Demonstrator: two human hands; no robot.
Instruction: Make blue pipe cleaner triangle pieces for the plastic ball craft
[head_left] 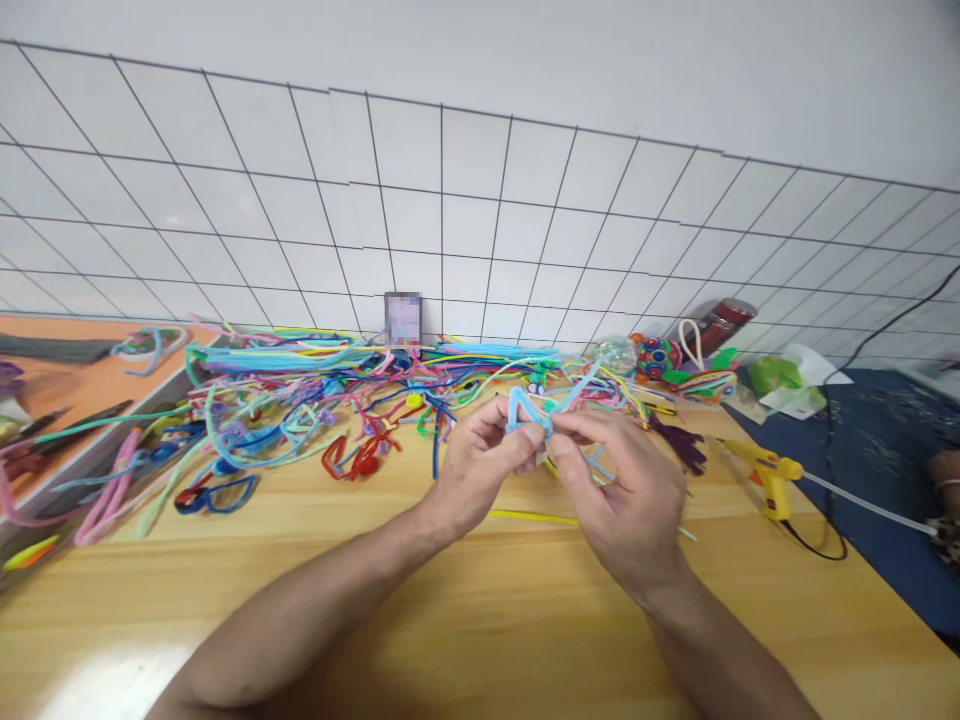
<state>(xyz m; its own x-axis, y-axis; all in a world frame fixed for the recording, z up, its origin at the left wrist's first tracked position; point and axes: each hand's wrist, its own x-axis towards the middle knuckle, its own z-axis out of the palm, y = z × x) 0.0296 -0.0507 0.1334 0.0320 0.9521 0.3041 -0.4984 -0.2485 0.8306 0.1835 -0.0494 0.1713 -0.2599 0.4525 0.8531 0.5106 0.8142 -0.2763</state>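
Head view: I see the light-blue pipe cleaner [531, 406] at the fingertips, above the tabletop [465, 610].
Long axis: bent at left, free end slanting up rightward, away from me.
Left hand [480, 455]: pinching the bend.
Right hand [626, 475]: pinching close beside, nearer the free end.

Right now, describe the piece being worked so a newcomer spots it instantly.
Find the wooden table before the gridded white wall; over it, the left hand and right hand nearly meet. Pinched between them is a light-blue fuzzy stem, sharply bent. Similar stems lie strewn behind; this one is held.
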